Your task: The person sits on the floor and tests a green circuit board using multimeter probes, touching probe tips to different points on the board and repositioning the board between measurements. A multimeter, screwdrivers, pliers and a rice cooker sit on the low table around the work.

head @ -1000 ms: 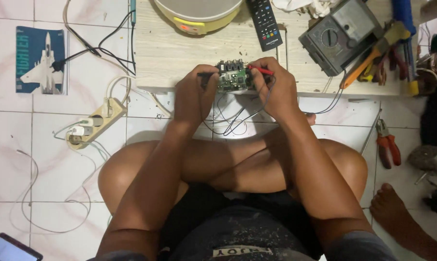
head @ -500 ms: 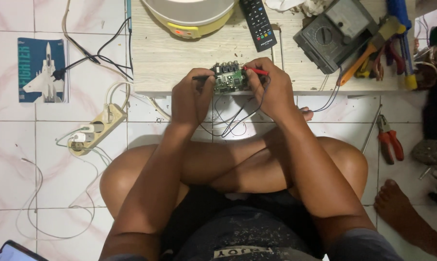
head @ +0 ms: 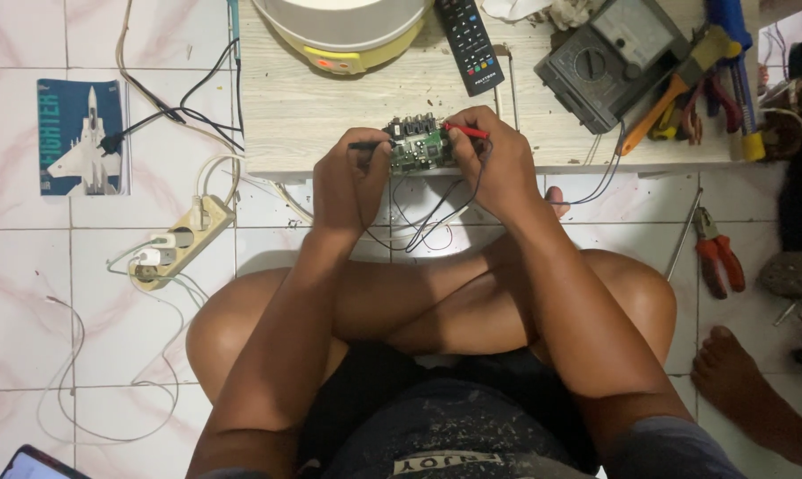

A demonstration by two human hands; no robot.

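Head view: left hand [head: 352,182] pins black probe [head: 370,145], right hand [head: 494,164] red probe [head: 465,131], against green circuit board [head: 421,148], twelve o'clock on pale wooden tabletop [head: 330,115], steadying contact.

Single view, head-worn camera, looking almost straight down over the seated person's crossed legs. Faces forward and down; the far edge of frame cuts the low tabletop [head: 330,124] beyond the hands. Close range: forearms fill the centre, left hand [head: 352,182] and right hand [head: 498,164] sit just above mid-frame. Tiled floor [head: 28,293] shows on both sides of the hands.
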